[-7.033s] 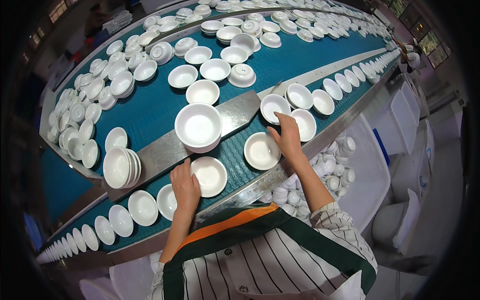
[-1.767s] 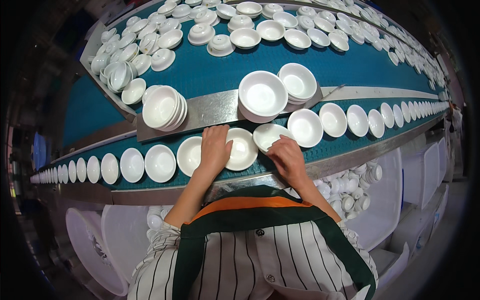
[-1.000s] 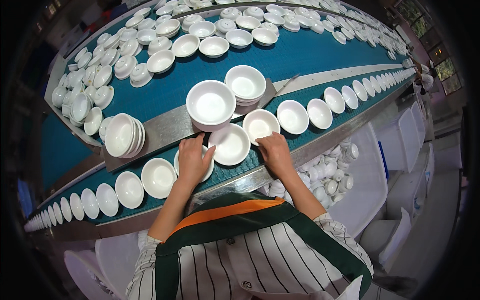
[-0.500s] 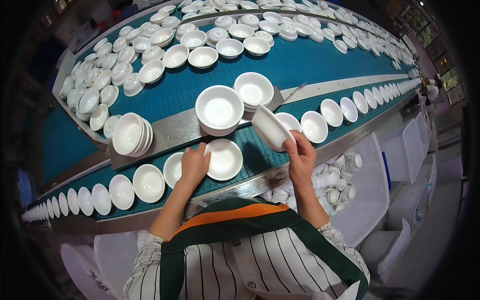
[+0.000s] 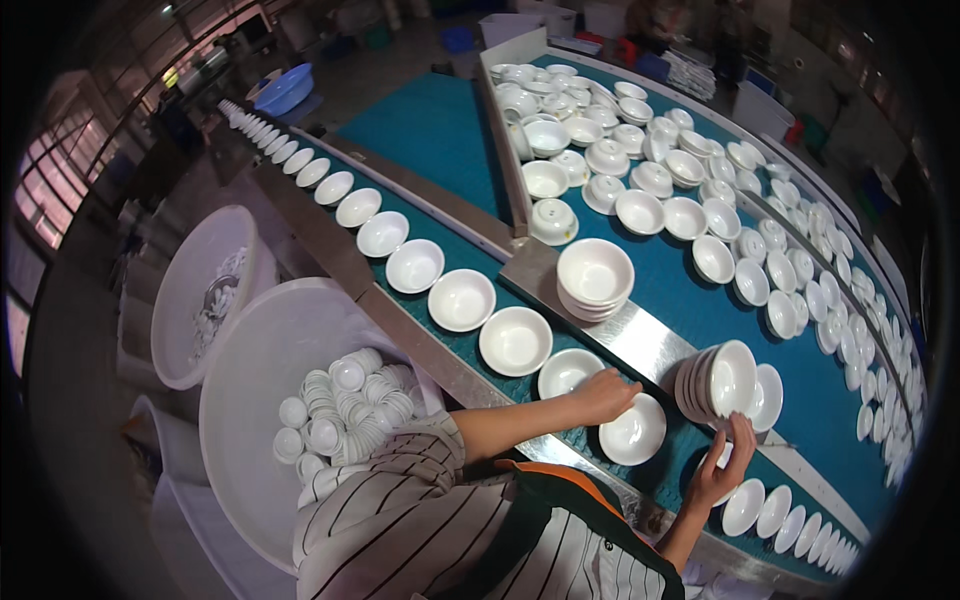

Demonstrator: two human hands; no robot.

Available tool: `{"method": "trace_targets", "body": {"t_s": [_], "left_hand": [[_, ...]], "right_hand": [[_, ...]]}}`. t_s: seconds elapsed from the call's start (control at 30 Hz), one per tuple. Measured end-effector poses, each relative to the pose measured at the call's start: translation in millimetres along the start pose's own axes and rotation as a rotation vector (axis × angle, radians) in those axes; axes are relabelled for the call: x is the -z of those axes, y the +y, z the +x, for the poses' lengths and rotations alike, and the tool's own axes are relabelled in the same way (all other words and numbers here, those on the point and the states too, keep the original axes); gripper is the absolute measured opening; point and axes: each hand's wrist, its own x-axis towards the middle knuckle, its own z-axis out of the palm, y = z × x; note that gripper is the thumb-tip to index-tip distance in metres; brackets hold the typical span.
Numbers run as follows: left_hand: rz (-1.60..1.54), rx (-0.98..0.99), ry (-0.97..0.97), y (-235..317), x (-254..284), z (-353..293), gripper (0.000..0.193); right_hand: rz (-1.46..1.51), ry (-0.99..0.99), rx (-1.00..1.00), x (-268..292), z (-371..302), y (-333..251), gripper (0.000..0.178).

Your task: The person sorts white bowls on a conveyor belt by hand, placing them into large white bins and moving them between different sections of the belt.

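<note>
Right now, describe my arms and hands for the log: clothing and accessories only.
Your left hand and right hand are bare: no gloves, watch or rings that I can make out. The left sleeve is white with thin dark stripes, loose and creased, ending near the elbow. The right sleeve can't be made out.

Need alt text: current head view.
A person's left hand is at a row of white bowls on a narrow teal belt; the right hand is beside a bowl stack on a metal ledge. Beyond, a wider belt carries many jumbled bowls.
</note>
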Motion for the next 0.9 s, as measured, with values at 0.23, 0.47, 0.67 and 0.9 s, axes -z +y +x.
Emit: {"method": "trace_targets", "body": {"t_s": [0.23, 0.47, 0.67, 0.9], "left_hand": [[-0.006, 0.154, -0.050, 5, -26, -22, 0.025], [0.067, 0.081, -0.023, -3, -21, -5, 0.022], [0.129, 0.141, 0.059, 3, 29, -36, 0.040], [0.047, -0.002, 0.083, 63, -22, 12, 0.032]], "right_hand": [[-0.077, -0.355, -0.416, 28, -127, 102, 0.033], [-0.139, -0.404, -0.096, 6, -131, 106, 0.038], [0.208, -0.561, -0.065, -20, -77, 24, 0.037], [-0.167, -0.186, -0.142, 45, -62, 49, 0.030]]}}
